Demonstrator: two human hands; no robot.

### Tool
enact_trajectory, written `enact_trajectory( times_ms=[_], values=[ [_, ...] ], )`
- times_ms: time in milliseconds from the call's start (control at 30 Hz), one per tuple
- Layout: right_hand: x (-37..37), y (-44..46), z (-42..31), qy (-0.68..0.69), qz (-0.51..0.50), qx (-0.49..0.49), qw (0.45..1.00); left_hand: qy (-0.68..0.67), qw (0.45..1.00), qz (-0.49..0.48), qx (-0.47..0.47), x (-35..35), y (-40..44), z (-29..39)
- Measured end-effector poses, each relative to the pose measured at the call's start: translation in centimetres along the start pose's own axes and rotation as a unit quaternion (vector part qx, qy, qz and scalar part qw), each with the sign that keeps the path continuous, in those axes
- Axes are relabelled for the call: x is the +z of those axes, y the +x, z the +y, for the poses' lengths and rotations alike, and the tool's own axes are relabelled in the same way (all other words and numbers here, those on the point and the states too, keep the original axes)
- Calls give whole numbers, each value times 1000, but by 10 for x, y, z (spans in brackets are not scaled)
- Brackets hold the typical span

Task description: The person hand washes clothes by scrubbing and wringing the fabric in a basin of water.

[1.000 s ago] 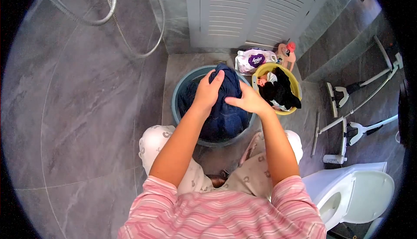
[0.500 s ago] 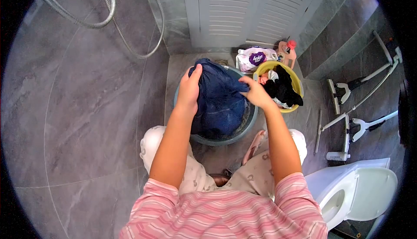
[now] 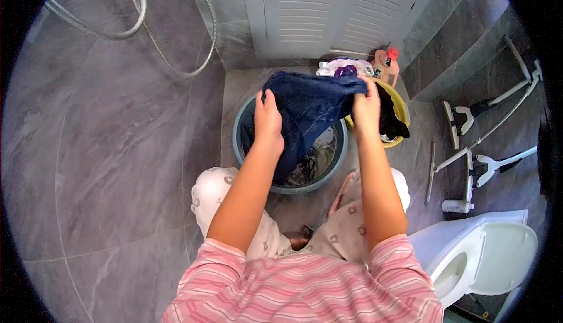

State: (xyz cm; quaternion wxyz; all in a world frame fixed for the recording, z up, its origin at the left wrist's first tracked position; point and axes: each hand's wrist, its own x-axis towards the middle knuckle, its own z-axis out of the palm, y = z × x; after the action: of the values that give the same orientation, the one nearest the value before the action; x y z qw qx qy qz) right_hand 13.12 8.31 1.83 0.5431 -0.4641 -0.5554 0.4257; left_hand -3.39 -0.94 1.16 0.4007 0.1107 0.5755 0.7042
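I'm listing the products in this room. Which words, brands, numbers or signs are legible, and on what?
None can be read for certain.
Pack: purple label, partly hidden by the blue cloth; wording not legible.
Pink bottle: markings too small to read.
White bottle: any markings too blurred to read.

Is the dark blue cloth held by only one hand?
No, the left hand and the right hand both hold the dark blue cloth over the basin.

Open wht toilet (image 3: 474, 258), shwr hose (image 3: 214, 29), gry slatted drs (image 3: 309, 13)
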Motion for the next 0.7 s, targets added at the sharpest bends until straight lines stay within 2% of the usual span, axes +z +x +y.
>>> enact_trajectory(
  times_ms=[33, 67, 100, 133, 167, 200, 233, 267, 333, 367, 400, 467, 533, 567, 600, 700],
  values=[
    [8, -10, -3, -13, -29, 48, 998, 17, 999, 35, -29, 2, 4, -11],
    [23, -19, 3, -28, -48, -48, 997, 16, 999, 35, -28, 2, 10, -20],
    [36, -30, 12, -47, -65, -64, 995, -70, 995, -15, -69, 0, 16, -29],
    [48, -48, 1, -78, -83, -199, 973, -155, 980, -63, -109, 0, 21, -32],
    [60, -65, -1, -89, -140, -214, 963, -173, 971, -61, -155, 13, -6, -6],
    [67, -84, -14, -120, -164, -279, 938, -223, 960, -94, -142, 9, 0, -24],
    [71, -84, -18, -119, -165, -278, 939, -328, 890, -272, -164, 2, 9, -34],
    [73, -85, -19, -95, -147, -263, 949, -416, 777, -437, -179, -6, 17, -46],
    [75, -86, -22, -46, -109, -232, 965, -380, 841, -334, -194, -3, 14, -43],
    [75, -85, -23, -22, -90, -219, 971, -308, 911, -216, -169, 3, 7, -45],
    [66, -71, -9, -61, -109, -212, 969, -241, 957, -128, -102, 17, -9, -34],
    [72, -48, 0, -53, -4, -155, 987, -41, 997, -69, -20, 29, -30, -20],
    [72, -25, 16, 20, 34, -16, 999, 106, 990, -95, 9, 29, -31, -24],
    [71, -22, 23, 73, 30, 17, 997, 118, 988, -102, 6, 29, -32, -22],
    [69, -19, 20, 34, 20, -34, 999, 130, 985, -110, 2, 31, -32, -17],
    [73, -26, 10, 74, 21, -5, 997, 114, 986, -121, 15, 26, -27, -10]
  ],
)
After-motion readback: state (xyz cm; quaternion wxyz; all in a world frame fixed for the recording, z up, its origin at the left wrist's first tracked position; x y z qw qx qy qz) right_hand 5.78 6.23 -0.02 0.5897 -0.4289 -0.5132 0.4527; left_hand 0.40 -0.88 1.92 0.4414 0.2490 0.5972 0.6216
